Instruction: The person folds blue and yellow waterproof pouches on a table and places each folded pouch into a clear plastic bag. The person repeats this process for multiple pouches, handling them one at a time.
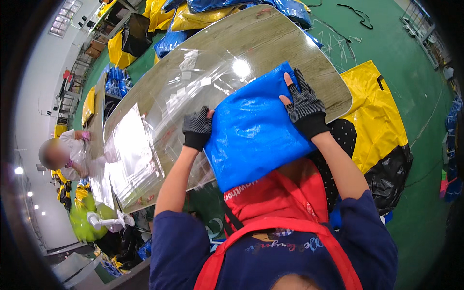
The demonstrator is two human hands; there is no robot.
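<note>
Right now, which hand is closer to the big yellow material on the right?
Right. The right hand is on the right side of the blue material, left of the yellow material. The left hand is farther, at the blue material's left edge.

A blue plastic sheet (256,130) is touched at its left edge by the left hand (197,126) and near its top right corner by the right hand (305,104), fingers spread. 2 grey gloves (307,112) are worn. Clear plastic (133,150) is spread on the table (275,36).
</note>
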